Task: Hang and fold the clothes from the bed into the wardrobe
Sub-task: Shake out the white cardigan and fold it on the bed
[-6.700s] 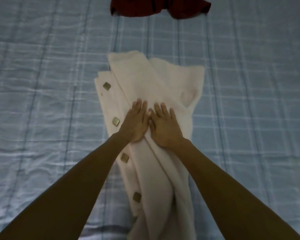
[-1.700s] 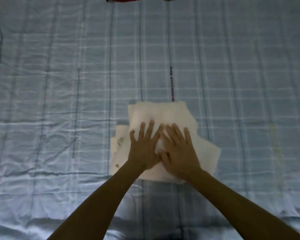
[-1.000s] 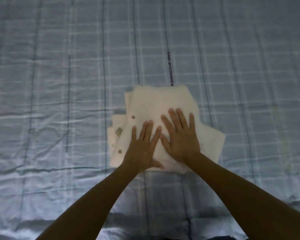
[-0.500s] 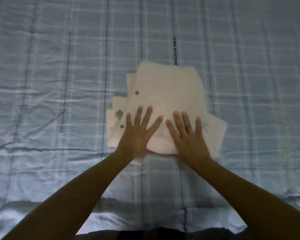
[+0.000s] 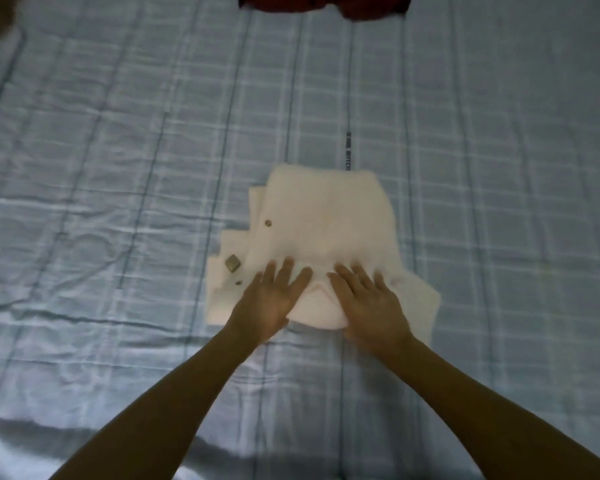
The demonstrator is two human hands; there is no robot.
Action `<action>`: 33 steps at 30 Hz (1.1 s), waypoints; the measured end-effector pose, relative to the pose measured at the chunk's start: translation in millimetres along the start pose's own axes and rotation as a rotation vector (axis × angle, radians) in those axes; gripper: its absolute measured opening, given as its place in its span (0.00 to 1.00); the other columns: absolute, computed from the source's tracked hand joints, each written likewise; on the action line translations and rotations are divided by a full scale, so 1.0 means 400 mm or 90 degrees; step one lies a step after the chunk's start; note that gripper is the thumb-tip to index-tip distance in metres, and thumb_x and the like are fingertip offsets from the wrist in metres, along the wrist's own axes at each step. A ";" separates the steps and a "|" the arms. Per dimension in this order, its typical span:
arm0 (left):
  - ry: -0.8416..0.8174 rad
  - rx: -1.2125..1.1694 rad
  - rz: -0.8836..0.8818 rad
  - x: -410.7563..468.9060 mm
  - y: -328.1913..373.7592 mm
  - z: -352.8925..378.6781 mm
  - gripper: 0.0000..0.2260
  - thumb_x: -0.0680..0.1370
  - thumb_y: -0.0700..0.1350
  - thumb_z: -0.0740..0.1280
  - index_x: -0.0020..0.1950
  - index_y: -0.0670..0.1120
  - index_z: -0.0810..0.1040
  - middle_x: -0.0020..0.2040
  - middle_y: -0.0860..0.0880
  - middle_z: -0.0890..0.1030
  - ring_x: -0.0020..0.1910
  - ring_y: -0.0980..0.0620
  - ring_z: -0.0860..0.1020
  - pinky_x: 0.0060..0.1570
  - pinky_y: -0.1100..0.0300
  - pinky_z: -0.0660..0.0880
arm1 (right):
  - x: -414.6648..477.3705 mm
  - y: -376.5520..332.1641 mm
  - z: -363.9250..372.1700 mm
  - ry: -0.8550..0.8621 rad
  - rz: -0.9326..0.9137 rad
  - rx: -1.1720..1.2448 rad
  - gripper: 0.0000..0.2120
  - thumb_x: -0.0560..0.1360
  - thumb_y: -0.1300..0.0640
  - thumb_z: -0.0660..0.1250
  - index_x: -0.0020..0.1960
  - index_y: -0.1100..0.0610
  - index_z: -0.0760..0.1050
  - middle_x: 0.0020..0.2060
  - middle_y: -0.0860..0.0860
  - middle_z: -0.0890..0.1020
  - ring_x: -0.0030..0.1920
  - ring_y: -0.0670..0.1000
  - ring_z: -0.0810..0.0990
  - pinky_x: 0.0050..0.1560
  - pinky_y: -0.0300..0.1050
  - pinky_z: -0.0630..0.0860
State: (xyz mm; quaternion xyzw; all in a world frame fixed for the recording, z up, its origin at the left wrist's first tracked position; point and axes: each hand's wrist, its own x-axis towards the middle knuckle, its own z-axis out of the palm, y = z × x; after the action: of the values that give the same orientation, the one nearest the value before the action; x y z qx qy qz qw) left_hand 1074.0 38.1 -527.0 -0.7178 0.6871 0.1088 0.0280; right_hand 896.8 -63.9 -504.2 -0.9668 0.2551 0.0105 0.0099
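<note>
On the near middle of the bed: folded cream fleece garment with buttons [image 5: 326, 230], lying flat on the pale blue checked bedsheet [image 5: 118, 168].

- Bundle is in layers. Top layer is a rough rectangle with its long axis running from the person towards the far side of the bed, leaning slightly left at the far end. Lower layers stick out on both sides, so the whole heap is widest at its near end.
- Near edge is a soft rounded fold, facing the person. Far edge is straight and square.
- Button side faces the person's left: small round button [image 5: 267, 223] on the top layer, square metal-coloured button [image 5: 232, 263] on the layer below, another small round one [image 5: 238, 282] nearer the left hand.
- Left hand [image 5: 271, 299]: palm down on the near left part of the bundle, fingers straight and a little spread, holding nothing, pressing flat. Fingertips blurred.
- Right hand [image 5: 371, 306]: same pose on the near right part, fingers straight, slightly fanned, flat on the fleece. The hands lie near each other, apart, with the fold showing between them.
- Writing: short dark printed strip [image 5: 347, 150] on the sheet, running along a stripe and touching the bundle's far edge. Letters too small to read.
- Dark red cloth [image 5: 326, 3] at the far edge of view, well apart from the bundle, cut off by the frame.
</note>
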 end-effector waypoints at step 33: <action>0.406 0.232 -0.606 -1.020 -0.323 -1.180 0.39 0.61 0.45 0.79 0.69 0.49 0.64 0.58 0.40 0.79 0.46 0.41 0.81 0.36 0.52 0.79 | 0.429 -0.890 -1.261 0.454 -0.598 0.078 0.47 0.42 0.59 0.81 0.61 0.59 0.73 0.57 0.59 0.80 0.55 0.62 0.80 0.51 0.60 0.78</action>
State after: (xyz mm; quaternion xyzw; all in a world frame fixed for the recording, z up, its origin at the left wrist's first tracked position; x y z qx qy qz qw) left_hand 1244.9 355.5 -1.4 -0.9276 0.2721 -0.2559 -0.0113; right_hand 1229.7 148.8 0.6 -0.9175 -0.2128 -0.3356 -0.0171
